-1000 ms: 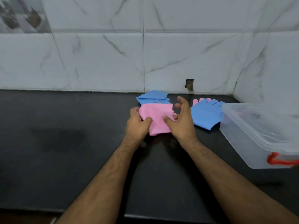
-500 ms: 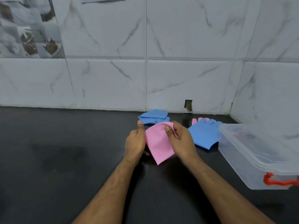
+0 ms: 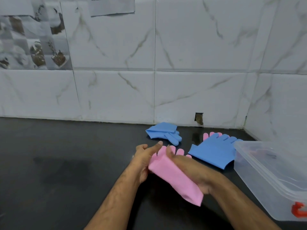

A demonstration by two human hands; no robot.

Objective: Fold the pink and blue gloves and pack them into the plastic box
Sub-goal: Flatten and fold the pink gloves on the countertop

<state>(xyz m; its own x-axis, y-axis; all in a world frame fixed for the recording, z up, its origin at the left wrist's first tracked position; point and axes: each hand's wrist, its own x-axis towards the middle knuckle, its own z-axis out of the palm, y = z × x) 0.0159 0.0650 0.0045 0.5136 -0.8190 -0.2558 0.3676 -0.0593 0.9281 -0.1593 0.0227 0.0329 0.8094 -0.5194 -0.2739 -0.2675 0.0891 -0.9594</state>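
Pink glove [image 3: 174, 178] lies lengthwise between both hands — left hand [image 3: 142, 161] cups its side, right hand [image 3: 187, 170] grips it; plastic box [image 3: 265, 171] sits rightward.

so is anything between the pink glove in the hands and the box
Nothing visible blocks it. The pink glove is held off the counter, and the box sits open-topped to its right. A flat blue glove lies beside the box, below the path.
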